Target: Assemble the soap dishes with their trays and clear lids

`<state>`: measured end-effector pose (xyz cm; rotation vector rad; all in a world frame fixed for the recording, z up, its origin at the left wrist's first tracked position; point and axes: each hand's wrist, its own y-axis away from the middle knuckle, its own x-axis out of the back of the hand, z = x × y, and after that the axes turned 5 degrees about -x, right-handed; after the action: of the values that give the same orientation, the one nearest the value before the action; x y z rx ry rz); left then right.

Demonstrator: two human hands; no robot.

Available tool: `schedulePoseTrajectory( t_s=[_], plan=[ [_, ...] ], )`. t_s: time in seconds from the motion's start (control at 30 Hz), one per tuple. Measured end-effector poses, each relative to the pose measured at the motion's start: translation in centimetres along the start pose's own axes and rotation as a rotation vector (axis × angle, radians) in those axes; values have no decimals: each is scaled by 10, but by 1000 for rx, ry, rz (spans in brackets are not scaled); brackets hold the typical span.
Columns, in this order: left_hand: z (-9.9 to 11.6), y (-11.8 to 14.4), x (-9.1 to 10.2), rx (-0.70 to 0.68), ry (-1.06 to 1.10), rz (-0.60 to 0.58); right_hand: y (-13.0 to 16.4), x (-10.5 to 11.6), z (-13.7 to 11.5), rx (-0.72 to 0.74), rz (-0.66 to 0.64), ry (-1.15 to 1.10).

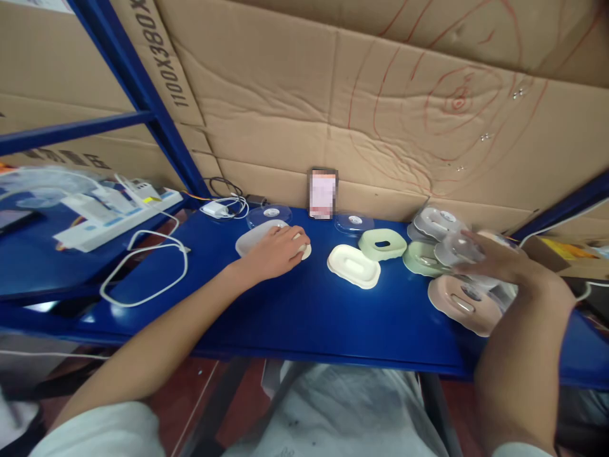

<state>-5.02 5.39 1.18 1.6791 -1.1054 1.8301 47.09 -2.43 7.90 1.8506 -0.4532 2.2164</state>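
My left hand [284, 249] is closed over a small cream-coloured piece [307, 252], most of it hidden under my fingers. Beneath and beside that hand sits a white dish [252, 238]. To its right lie a cream oval tray [353, 266] and a pale green ring-shaped part [383, 244] with a slot in it. My right hand [497, 255], slightly blurred, grips a soap dish with a transparent lid [458, 246] among several others. Around it are a grey lidded dish [438, 221], a green one [421, 258] and a pinkish-beige one [465, 304].
Two transparent lids [269, 217] with round labels lie at the back, beside a phone [322, 193] leaning on the cardboard wall [266, 127]. A power strip [118, 219] and looped white cable [143, 303] are at left. Blue shelf posts [166, 146] frame the blue table [304, 324].
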Motion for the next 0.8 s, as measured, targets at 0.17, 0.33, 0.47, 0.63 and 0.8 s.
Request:
schedulePoseTrajectory(
  t_s=[0.17,0.33,0.47,0.63,0.8],
  plan=[
    [10,-3,4,-12,195,83,6,8,-40,132,-33,-167],
    [50,-6,3,8,971,220,38,20,-151,666,205,-588],
    [63,-13,-8,13,1466,262,40,23,-226,935,105,-770],
    [45,-19,-6,372,1655,397,1,36,-242,1063,-309,-987],
    [46,-19,-1,455,1654,362,-44,22,-220,774,-226,-936]
  ],
)
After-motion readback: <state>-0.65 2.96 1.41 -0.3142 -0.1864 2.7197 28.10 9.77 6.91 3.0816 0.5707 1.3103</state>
